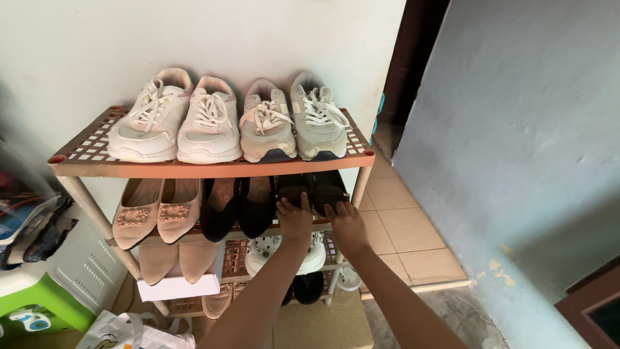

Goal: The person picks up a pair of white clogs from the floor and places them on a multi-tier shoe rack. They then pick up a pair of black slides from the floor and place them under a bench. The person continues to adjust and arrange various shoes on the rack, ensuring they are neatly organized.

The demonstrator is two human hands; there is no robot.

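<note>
Black shoes [313, 189] on the rack's [194, 169] middle shelf are gripped by the left hand [295, 220] and right hand [347, 224]; their heels are hidden in shadow.

Four sneakers [234, 123] on the top shelf [84, 155]. Below them: two beige flats [155, 210] and four black shoes [258, 203].
</note>
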